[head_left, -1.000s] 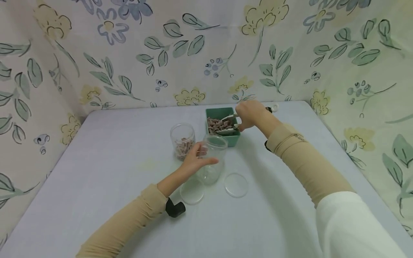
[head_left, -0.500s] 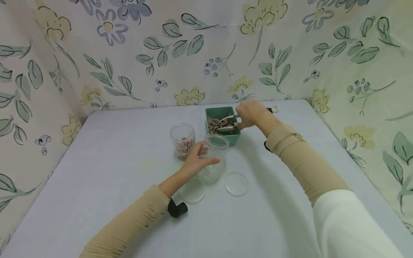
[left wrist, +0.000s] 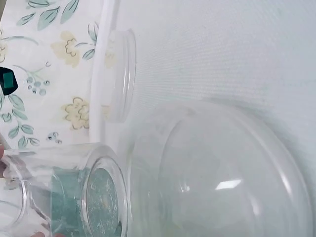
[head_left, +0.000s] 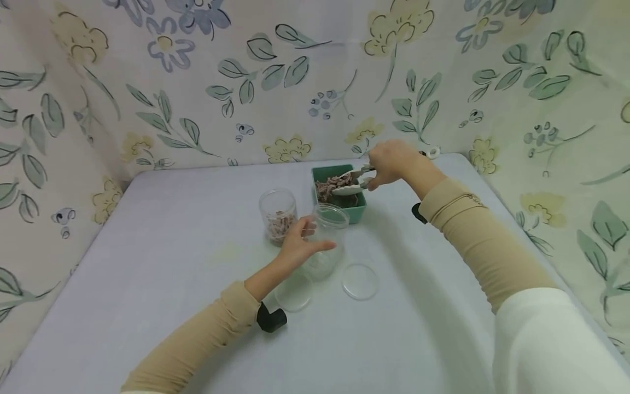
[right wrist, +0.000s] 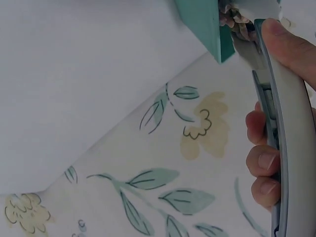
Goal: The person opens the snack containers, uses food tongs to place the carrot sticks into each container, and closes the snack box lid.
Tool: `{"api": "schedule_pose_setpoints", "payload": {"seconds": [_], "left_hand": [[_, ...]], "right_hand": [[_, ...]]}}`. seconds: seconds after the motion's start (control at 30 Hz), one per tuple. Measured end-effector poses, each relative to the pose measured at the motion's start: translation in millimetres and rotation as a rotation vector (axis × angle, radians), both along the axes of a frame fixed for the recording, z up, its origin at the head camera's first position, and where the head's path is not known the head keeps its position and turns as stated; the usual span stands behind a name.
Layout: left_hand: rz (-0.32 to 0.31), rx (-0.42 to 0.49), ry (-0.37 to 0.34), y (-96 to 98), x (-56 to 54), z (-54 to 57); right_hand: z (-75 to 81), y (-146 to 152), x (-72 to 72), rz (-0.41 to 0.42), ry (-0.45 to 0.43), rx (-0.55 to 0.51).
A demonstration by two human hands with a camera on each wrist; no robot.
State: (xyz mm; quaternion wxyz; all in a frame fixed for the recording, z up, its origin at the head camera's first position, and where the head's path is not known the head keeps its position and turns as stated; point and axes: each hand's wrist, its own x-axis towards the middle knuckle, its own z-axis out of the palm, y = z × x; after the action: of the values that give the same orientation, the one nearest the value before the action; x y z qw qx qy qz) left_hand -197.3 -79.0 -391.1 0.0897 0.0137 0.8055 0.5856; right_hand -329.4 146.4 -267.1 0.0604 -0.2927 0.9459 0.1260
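My left hand (head_left: pixel 296 247) holds a clear, empty-looking jar (head_left: pixel 332 232), thumb on the near side and fingers on the far side. In the left wrist view the jar (left wrist: pixel 106 197) lets green show through it. My right hand (head_left: pixel 392 162) grips pale tongs (head_left: pixel 348 190) whose tips are in the green rectangular container (head_left: pixel 357 215) behind the jar. Brown strips (head_left: pixel 325 189) fill part of that container, and some lie between the tong tips. The right wrist view has the thumb and fingers wrapped on the tongs' handle (right wrist: pixel 296 153).
A second clear jar (head_left: pixel 278 202), partly filled with brown strips (head_left: pixel 281 225), stands left of the held one. Two clear round lids, a left lid (head_left: pixel 293 298) and a right lid (head_left: pixel 360 282), lie in front on the white table (head_left: pixel 172 262). Floral cloth (head_left: pixel 290 109) hangs behind.
My right hand has moved slightly up and to the right with the tongs, whose tips now show more above the strips. The left hand and jar stay nearly still.
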Motion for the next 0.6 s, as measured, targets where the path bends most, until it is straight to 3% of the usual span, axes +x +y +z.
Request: {"api": "schedule_pose_setpoints", "payload": {"seconds": [0.6], "left_hand": [[0.072,-0.030,0.004,7.3,0.4,3.3]], "right_hand": [[37.1,20.3,13.0,0.036,0.027,-0.140]]}}
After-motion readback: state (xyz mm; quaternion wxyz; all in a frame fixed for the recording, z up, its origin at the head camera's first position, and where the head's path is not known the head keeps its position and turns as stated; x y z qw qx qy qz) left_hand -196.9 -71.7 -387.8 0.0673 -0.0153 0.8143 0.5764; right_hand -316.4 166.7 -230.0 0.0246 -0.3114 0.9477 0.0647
